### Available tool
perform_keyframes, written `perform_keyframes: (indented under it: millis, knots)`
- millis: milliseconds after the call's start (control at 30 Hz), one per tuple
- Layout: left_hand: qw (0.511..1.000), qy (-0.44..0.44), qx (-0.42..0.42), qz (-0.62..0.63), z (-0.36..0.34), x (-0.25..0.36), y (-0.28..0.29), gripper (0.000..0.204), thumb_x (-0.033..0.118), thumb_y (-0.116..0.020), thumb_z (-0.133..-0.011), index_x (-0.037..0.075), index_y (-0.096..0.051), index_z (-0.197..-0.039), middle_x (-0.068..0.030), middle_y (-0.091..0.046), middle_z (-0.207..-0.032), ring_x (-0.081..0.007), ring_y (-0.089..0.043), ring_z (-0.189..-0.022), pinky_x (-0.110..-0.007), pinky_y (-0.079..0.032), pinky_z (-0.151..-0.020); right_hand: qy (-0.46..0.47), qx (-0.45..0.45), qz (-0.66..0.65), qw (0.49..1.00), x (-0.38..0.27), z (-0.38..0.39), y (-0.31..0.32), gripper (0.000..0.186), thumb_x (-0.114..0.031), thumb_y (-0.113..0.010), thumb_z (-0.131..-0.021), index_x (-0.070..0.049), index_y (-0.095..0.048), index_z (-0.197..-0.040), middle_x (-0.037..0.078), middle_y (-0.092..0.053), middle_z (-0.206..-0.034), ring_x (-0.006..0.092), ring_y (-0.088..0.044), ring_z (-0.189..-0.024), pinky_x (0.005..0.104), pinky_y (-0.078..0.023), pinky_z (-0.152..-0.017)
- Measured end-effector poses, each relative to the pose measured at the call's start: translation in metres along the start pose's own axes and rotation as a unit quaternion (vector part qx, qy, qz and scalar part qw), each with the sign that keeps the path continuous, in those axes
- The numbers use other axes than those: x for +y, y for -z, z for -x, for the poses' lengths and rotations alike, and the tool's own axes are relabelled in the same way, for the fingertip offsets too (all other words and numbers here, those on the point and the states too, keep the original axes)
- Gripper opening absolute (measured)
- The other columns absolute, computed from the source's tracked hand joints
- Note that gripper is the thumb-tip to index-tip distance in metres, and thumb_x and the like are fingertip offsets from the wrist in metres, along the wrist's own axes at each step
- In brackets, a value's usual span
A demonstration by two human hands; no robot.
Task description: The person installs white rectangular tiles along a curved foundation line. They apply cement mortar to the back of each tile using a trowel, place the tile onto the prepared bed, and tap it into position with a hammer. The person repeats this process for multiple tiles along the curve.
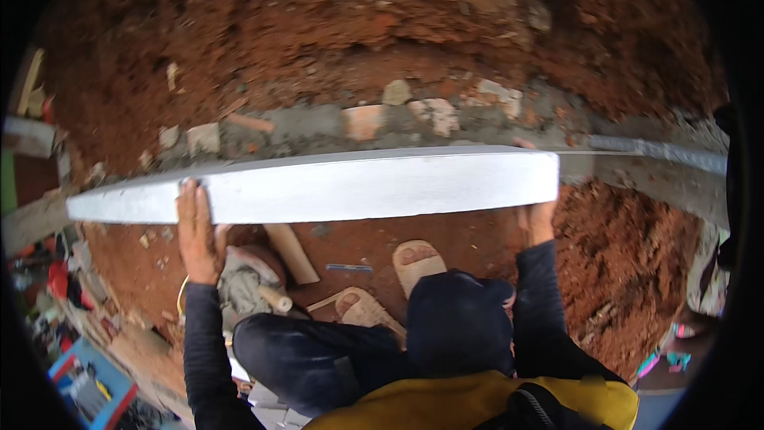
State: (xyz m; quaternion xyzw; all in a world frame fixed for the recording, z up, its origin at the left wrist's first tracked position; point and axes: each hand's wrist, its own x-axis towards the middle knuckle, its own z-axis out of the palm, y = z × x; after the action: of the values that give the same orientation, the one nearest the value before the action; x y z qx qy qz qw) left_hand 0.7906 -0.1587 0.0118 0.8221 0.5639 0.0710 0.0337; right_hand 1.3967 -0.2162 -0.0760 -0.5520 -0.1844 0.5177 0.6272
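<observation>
A long white block (374, 187), smooth like lightweight concrete, spans the view just in front of a low mortared wall strip (302, 126). My left hand (197, 227) presses its straight fingers on the block's near face, left of its middle, with the thumb at the lower edge. My right hand (539, 219) grips the block near its right end; fingertips show over the top edge and the palm sits below, with the rest hidden behind the block. Below my left hand stands a container of grey mortar (247, 279), with a wooden handle (274, 298) sticking out.
A red earth bank (382, 24) rises behind the wall. A thin string (601, 153) runs right from the block toward a pale strip (660, 150). A wooden piece (291, 253) and a blue strip (348, 268) lie near my sandals. A blue-and-red tray (95, 386) holds tools at lower left.
</observation>
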Motion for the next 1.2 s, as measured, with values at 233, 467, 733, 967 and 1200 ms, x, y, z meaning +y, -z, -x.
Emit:
perform_keyframes:
  millis: [233,467,733,967,1200]
  knots:
    - [0.994,0.048,0.072,-0.067,0.018,-0.028,0.013,0.061,0.023,-0.068,-0.104,0.011,-0.050,-0.161,-0.0130,-0.047,-0.168,-0.0361,-0.041,-0.157,-0.061,-0.021,-0.131,0.007,0.023,0.021,0.999,0.002,-0.006,0.004,0.062,-0.043,-0.038,-0.117,0.005,-0.052,-0.154,0.018,-0.053,-0.161,0.0322,-0.051,-0.148,0.0446,-0.044,-0.124]
    - [0.995,0.061,0.083,-0.007,0.017,-0.034,0.014,0.057,0.013,-0.077,-0.097,0.017,-0.063,-0.152,-0.0107,-0.057,-0.160,-0.0378,-0.053,-0.148,-0.054,-0.042,-0.124,-0.011,-0.021,-0.034,0.999,0.005,-0.007,0.013,0.063,-0.045,-0.038,-0.117,0.003,-0.049,-0.157,0.017,-0.052,-0.161,0.0310,-0.049,-0.149,0.0463,-0.044,-0.124]
    - [0.995,0.039,0.091,-0.004,0.021,-0.036,0.010,0.062,0.006,-0.079,-0.094,0.023,-0.064,-0.151,-0.0064,-0.058,-0.160,-0.0366,-0.049,-0.152,-0.057,-0.039,-0.126,-0.023,-0.009,-0.053,0.998,0.009,-0.011,0.018,0.065,-0.047,-0.041,-0.115,0.001,-0.049,-0.157,0.016,-0.051,-0.162,0.0317,-0.049,-0.149,0.0470,-0.043,-0.125]
    - [0.994,0.031,0.102,0.005,0.023,-0.038,0.003,0.065,0.003,-0.079,-0.092,0.023,-0.063,-0.153,-0.0026,-0.057,-0.162,-0.0338,-0.045,-0.156,-0.058,-0.035,-0.128,-0.012,-0.031,-0.041,0.999,0.012,-0.009,0.017,0.064,-0.048,-0.042,-0.115,0.001,-0.050,-0.156,0.016,-0.051,-0.162,0.0309,-0.051,-0.147,0.0468,-0.044,-0.124]
    - [0.993,0.024,0.117,-0.004,0.023,-0.040,0.001,0.064,0.008,-0.078,-0.094,0.023,-0.061,-0.154,-0.0021,-0.057,-0.162,-0.0321,-0.045,-0.156,-0.054,-0.034,-0.130,0.043,0.081,-0.007,0.996,0.015,0.001,0.027,0.065,-0.051,-0.042,-0.115,0.000,-0.050,-0.155,0.017,-0.057,-0.153,0.0323,-0.054,-0.144,0.0459,-0.043,-0.125]
